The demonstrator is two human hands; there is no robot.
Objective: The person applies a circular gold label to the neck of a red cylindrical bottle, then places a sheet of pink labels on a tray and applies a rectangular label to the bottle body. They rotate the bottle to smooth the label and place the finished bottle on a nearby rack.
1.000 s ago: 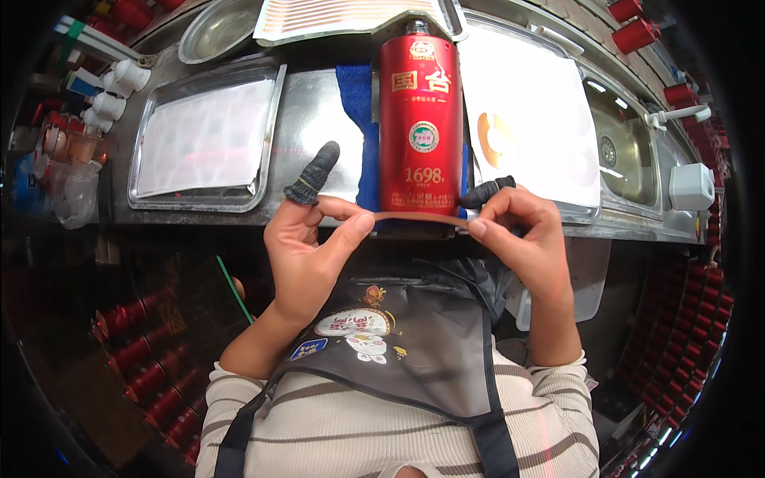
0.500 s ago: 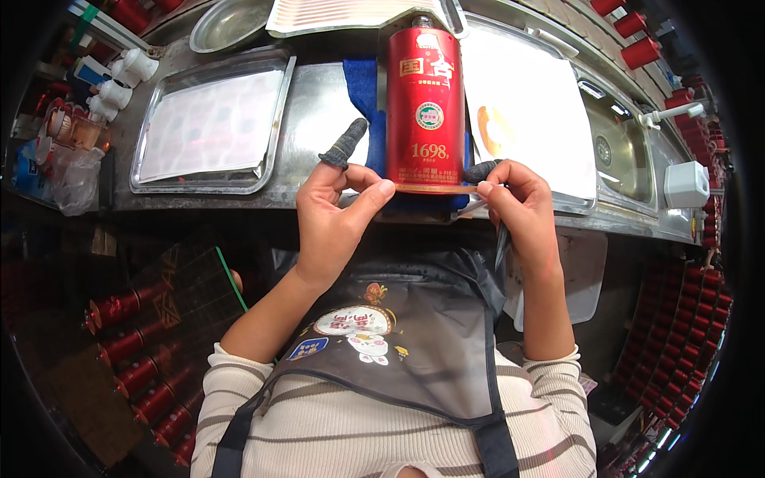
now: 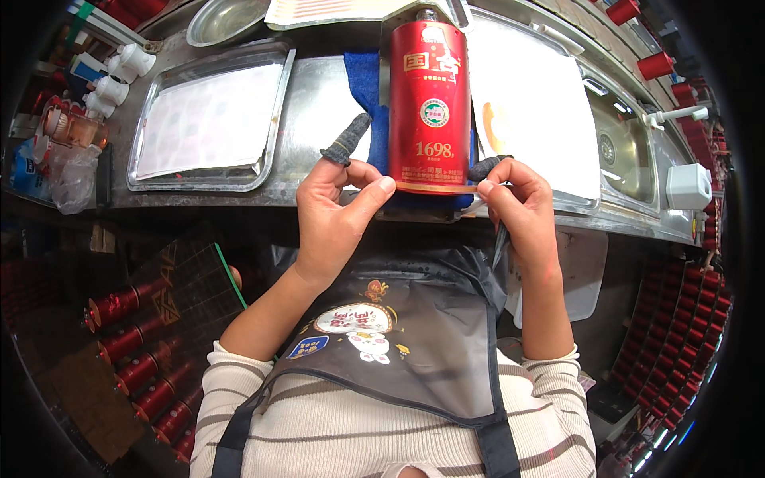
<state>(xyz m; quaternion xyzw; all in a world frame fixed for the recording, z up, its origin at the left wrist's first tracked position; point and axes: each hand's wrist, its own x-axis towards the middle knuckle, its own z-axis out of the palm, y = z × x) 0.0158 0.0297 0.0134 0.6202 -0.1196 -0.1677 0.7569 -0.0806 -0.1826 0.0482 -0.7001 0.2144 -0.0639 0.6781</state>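
A red bottle (image 3: pixel 431 95) with gold and white printing lies on a blue cloth (image 3: pixel 365 84), its dark neck pointing away from me. Across its near end runs a thin gold-brown strip (image 3: pixel 437 189), stretched flat along the bottom edge. My left hand (image 3: pixel 339 219) pinches the strip's left end between thumb and a bent finger; its index finger, in a dark grey finger cot (image 3: pixel 348 139), points up beside the bottle. At the other end, my right hand (image 3: pixel 522 211) pinches the strip between thumb and fingers. Another dark finger cot (image 3: pixel 484 167) on that hand touches or nearly touches the bottle's lower right side.
To the left sits a metal tray (image 3: pixel 279 103) holding a pale printed sheet. White sheets (image 3: pixel 542 119) lie on the right, before a metal sink (image 3: pixel 625 151). A metal bowl (image 3: pixel 227 20) stands at the far left. Red bottles (image 3: pixel 139 370) are racked below left, with more red cylinders (image 3: pixel 677 342) lower right.
The bottle sits slightly further right against the sheets, covering more of an orange mark there. Both hands keep nearly the same place and grip on the strip.
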